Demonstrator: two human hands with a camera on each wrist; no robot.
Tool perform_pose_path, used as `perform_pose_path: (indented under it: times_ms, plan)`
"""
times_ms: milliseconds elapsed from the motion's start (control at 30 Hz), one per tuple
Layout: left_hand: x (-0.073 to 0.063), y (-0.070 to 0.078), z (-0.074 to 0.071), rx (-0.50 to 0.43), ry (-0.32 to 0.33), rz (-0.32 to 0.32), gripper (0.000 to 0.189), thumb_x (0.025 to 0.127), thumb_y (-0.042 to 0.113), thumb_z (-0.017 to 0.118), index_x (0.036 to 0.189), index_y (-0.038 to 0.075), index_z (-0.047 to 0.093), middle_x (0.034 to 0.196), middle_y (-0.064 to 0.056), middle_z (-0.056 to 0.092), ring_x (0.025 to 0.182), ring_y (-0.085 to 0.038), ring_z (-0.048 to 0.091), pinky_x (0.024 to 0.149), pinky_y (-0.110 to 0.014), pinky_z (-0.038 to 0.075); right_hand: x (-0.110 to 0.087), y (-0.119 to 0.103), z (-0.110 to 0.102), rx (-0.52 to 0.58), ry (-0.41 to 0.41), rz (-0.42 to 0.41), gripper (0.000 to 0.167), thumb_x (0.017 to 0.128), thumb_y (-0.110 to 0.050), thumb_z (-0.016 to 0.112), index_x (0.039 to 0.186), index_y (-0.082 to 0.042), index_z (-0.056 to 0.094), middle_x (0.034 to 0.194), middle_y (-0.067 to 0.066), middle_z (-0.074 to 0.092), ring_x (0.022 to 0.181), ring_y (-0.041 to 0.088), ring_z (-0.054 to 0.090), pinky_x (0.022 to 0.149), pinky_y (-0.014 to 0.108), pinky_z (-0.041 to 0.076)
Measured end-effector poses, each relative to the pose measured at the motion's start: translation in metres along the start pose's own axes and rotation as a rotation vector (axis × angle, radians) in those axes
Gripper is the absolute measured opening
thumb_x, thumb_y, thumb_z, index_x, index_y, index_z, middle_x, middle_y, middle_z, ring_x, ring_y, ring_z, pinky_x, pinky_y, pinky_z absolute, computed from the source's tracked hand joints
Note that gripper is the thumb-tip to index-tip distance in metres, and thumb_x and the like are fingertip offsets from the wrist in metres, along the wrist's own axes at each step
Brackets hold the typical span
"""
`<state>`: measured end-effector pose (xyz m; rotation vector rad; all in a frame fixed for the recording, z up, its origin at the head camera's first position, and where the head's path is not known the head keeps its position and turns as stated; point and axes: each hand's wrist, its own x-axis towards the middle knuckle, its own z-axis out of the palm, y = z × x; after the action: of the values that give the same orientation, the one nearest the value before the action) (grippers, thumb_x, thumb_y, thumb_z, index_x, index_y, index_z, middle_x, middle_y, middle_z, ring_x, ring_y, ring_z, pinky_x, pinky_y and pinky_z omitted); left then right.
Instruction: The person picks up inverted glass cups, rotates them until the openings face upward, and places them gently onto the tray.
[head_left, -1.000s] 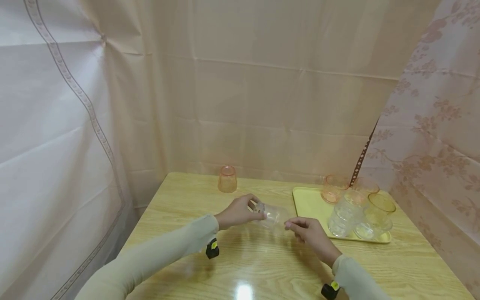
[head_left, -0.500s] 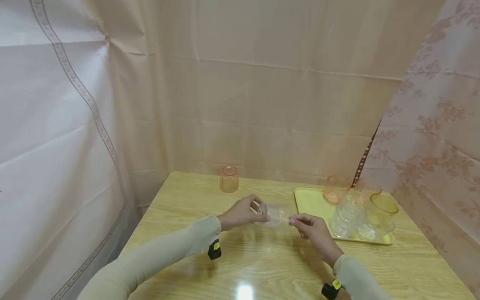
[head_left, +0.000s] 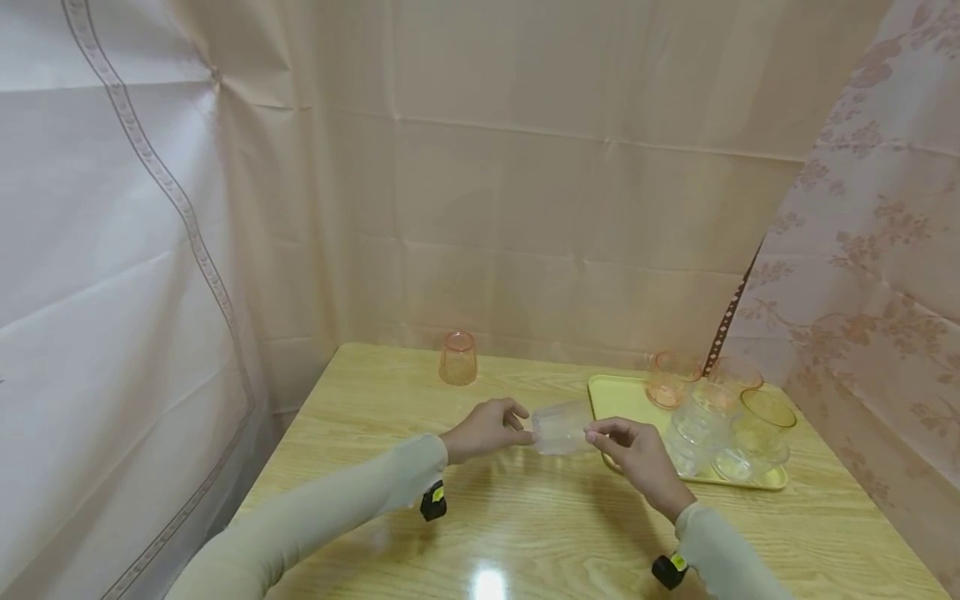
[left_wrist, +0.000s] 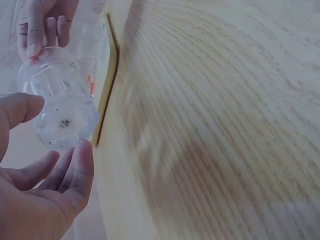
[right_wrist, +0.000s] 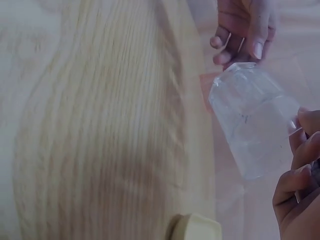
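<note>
A clear faceted plastic cup is held on its side above the table, its base toward the left hand and its mouth toward the right. My right hand pinches the cup's rim between thumb and fingers. Around the base end, the left hand has its thumb and fingers spread apart, very near or lightly touching it. The left wrist view shows the base of the cup facing that hand, a small dark mark at its centre. From the right wrist view, the cup is seen side-on between both hands.
A yellow tray at the right carries several cups: orange, clear and amber. An orange cup stands upside down at the back of the wooden table. Curtains hang behind and at both sides.
The clear cup has shifted slightly right with the right hand. The left hand's fingers, earlier wrapped round its base end, have loosened and spread.
</note>
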<state>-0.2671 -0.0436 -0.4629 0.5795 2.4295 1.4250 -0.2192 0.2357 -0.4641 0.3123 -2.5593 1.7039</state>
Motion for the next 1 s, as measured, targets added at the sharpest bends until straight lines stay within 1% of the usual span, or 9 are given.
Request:
perform_pose_path:
  times_ms: [67,167,267,333,400,500,667,867,1000]
  plan:
    - [0.001,-0.003,0.001,0.003,0.001,0.003,0.041,0.092,0.032,0.079,0.121,0.006,0.066,0.098,0.000,0.066,0.088,-0.016,0.064,0.076,-0.035,0.055,0.000,-0.001,-0.002,-0.046,0.000,-0.029,0.026,0.095,-0.030,0.076,0.108,-0.008,0.076,0.076,0.004,0.062,0.057,0.009,0.040,0.050,0.027,0.038]
    - [0.001,-0.006,0.002,-0.009,-0.008,0.014,0.028,0.095,0.030,0.076,0.112,0.008,0.069,0.095,-0.002,0.067,0.089,-0.023,0.067,0.077,-0.039,0.057,0.001,-0.002,-0.006,-0.111,0.004,-0.084,0.023,0.095,-0.030,0.075,0.107,-0.010,0.077,0.066,0.003,0.053,0.053,0.009,0.037,0.048,0.027,0.037]
    - [0.001,-0.008,0.003,-0.037,-0.031,0.028,0.017,0.099,0.026,0.072,0.105,0.011,0.071,0.097,-0.007,0.070,0.093,-0.032,0.069,0.081,-0.046,0.058,0.002,-0.001,-0.008,-0.180,0.022,-0.136,0.021,0.096,-0.030,0.074,0.106,-0.013,0.077,0.063,0.001,0.050,0.052,0.008,0.038,0.048,0.027,0.037]
    - [0.001,-0.009,0.003,-0.045,-0.045,0.037,0.013,0.100,0.024,0.070,0.102,0.011,0.072,0.099,-0.011,0.072,0.093,-0.034,0.070,0.081,-0.047,0.058,0.003,-0.001,-0.010,-0.221,0.040,-0.163,0.018,0.096,-0.030,0.074,0.105,-0.014,0.077,0.063,0.001,0.050,0.052,0.008,0.038,0.048,0.026,0.037]
    - [0.001,-0.009,0.003,-0.043,-0.054,0.043,0.014,0.100,0.022,0.069,0.100,0.009,0.073,0.100,-0.013,0.072,0.090,-0.033,0.070,0.080,-0.045,0.058,0.004,0.000,-0.011,-0.255,0.052,-0.185,0.016,0.096,-0.028,0.074,0.104,-0.015,0.077,0.064,0.000,0.052,0.053,0.008,0.040,0.048,0.026,0.038]
    - [0.002,-0.010,0.004,-0.020,-0.059,0.040,0.018,0.100,0.021,0.069,0.100,0.004,0.075,0.097,-0.012,0.073,0.084,-0.026,0.070,0.077,-0.040,0.058,0.005,0.002,-0.012,-0.295,0.063,-0.208,0.013,0.097,-0.027,0.074,0.103,-0.016,0.077,0.066,-0.001,0.054,0.054,0.009,0.043,0.048,0.027,0.038]
    - [0.005,-0.012,0.010,-0.004,-0.068,0.038,0.022,0.100,0.020,0.069,0.098,0.000,0.076,0.095,-0.013,0.074,0.076,-0.017,0.068,0.074,-0.040,0.059,0.007,0.005,-0.017,-0.368,0.077,-0.252,0.011,0.097,-0.025,0.074,0.102,-0.017,0.077,0.067,-0.002,0.058,0.054,0.010,0.045,0.046,0.027,0.039]
    - [0.009,-0.012,0.017,0.022,-0.065,0.039,0.022,0.099,0.021,0.070,0.093,0.001,0.076,0.093,-0.010,0.075,0.074,-0.019,0.069,0.066,-0.030,0.056,0.010,0.009,-0.023,-0.449,0.090,-0.318,0.012,0.097,-0.022,0.074,0.103,-0.012,0.077,0.068,-0.001,0.058,0.052,0.008,0.043,0.045,0.026,0.038]
    - [0.014,-0.013,0.022,0.043,-0.066,0.035,0.021,0.099,0.021,0.070,0.092,0.003,0.077,0.089,-0.008,0.075,0.073,-0.020,0.070,0.064,-0.027,0.054,0.012,0.011,-0.026,-0.489,0.105,-0.344,0.009,0.097,-0.020,0.074,0.102,-0.013,0.077,0.072,-0.008,0.060,0.052,0.007,0.043,0.045,0.026,0.038]
